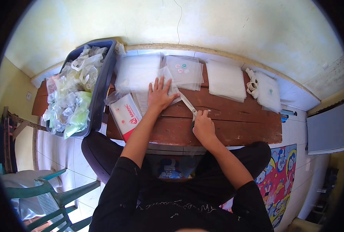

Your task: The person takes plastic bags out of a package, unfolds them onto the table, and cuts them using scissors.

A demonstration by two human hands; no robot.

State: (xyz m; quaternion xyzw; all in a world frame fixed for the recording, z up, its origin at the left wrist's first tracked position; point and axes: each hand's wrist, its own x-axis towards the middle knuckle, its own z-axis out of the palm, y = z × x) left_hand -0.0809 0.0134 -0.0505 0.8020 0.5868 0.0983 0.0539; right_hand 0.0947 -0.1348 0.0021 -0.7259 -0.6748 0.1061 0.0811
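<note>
My left hand (161,96) lies flat with its fingers spread, pressing on a clear plastic sheet (142,97) on the brown wooden table (241,127). In my right hand (204,127) is a pair of scissors (187,102), its blades pointing up and left toward my left thumb. Whether the blades are parted is hard to tell. Beyond my left hand lies a stack of clear plastic bags (138,71). Another stack of clear bags (193,75) has a few small round stickers (184,66) on top. A red and white package (125,114) marked "BAWANG" rests left of my left forearm.
A dark tub (112,58) full of plastic bags (73,92) stands at the left. Farther right are more bag stacks (226,80) (268,92) and white coiled strips (252,83). The wall borders the table's far side. A green chair (63,197) is lower left.
</note>
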